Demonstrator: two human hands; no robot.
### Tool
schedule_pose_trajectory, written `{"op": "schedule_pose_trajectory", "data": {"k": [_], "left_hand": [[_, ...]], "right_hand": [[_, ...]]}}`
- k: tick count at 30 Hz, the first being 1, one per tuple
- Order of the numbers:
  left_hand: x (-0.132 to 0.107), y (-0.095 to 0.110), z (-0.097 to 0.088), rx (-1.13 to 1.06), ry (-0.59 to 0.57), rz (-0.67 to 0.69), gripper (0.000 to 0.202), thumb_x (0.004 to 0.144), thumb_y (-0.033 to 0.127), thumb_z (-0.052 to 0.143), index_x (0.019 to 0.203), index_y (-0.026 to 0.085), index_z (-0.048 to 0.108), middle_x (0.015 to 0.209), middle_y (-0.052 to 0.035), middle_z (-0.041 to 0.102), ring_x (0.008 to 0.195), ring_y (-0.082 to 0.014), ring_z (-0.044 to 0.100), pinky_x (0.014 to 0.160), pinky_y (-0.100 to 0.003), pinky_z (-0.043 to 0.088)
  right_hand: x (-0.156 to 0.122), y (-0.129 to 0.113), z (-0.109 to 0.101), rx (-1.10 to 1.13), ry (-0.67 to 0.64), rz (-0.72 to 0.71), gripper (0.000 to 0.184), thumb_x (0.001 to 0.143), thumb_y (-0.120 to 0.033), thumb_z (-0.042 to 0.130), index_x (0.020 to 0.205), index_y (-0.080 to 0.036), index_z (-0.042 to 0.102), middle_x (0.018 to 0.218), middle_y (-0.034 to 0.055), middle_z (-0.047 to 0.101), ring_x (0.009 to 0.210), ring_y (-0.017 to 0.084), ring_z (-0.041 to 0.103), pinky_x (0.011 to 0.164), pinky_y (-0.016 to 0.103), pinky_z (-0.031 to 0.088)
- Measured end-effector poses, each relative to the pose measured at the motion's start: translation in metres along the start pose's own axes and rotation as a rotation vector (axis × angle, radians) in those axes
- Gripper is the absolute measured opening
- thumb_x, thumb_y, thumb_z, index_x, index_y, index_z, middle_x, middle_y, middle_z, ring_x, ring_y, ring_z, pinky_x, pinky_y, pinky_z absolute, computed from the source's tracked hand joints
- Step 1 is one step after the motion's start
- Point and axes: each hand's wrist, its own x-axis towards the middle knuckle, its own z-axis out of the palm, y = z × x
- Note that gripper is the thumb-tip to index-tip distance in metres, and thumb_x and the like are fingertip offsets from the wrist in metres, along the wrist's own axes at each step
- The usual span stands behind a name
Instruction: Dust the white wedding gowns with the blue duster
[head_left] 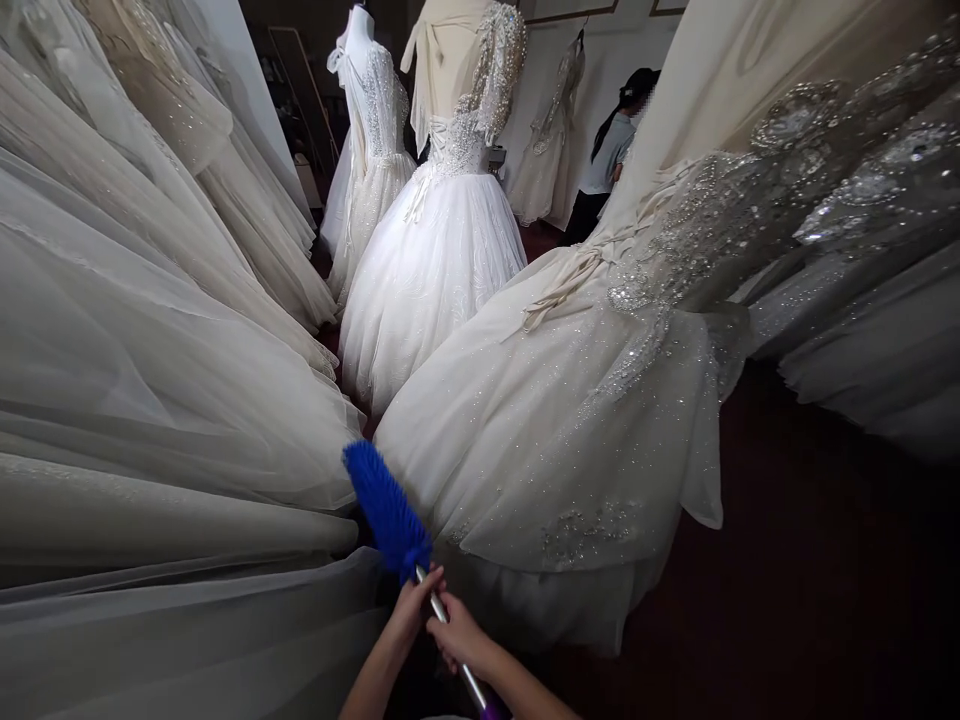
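A duster with a fluffy blue head (386,510) and a silver handle points forward from the bottom of the view. My left hand (415,598) is closed on the handle just below the blue head. Lower down, my right hand (459,632) wraps round the same handle, above its purple end. The blue head lies between the hanging skirts on the left and a sparkling cream gown (540,430) on the right. Whether its fibres touch the fabric, I cannot tell.
Pale tulle skirts (172,350) crowd the left side. Ahead, a white gown (442,240) stands on a mannequin, with another dressed mannequin (364,110) behind it. Beaded dresses (885,190) hang at the right above the dark red floor (787,580). A person (609,150) stands at the back.
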Motion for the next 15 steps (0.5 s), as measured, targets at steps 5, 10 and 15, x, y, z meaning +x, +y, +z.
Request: {"op": "schedule_pose_trajectory", "data": {"k": [5,10,15], "left_hand": [[-0.021,0.048,0.078,0.171,-0.179,0.31,0.04,0.052,0.037,0.081,0.081,0.016,0.064,0.069,-0.0022,0.069,0.066,-0.0178,0.065,0.066,-0.028,0.05],[-0.034,0.022,0.148,0.194,-0.317,0.278,0.057,0.049,0.044,0.081,0.097,0.018,0.064,0.106,-0.0106,0.069,0.097,-0.0262,0.065,0.079,-0.035,0.052],[-0.038,0.024,0.183,-0.164,-0.242,0.327,0.061,0.062,0.059,0.067,0.11,0.024,0.058,0.123,-0.0064,0.063,0.113,-0.0243,0.059,0.092,-0.038,0.051]], "right_hand": [[-0.032,-0.024,-0.073,0.011,0.066,-0.301,0.053,0.067,-0.062,0.061,0.098,-0.019,0.055,0.049,-0.0108,0.045,0.039,0.007,0.042,0.044,0.023,0.038],[-0.087,0.004,-0.144,-0.051,0.515,-0.499,0.048,0.073,-0.067,0.05,0.071,-0.02,0.058,0.059,-0.003,0.051,0.058,0.013,0.047,0.058,0.027,0.04],[-0.126,0.044,-0.18,-0.145,0.678,-0.434,0.05,0.076,-0.066,0.047,0.074,-0.018,0.062,0.07,0.0023,0.061,0.072,0.018,0.055,0.068,0.029,0.044]]}}
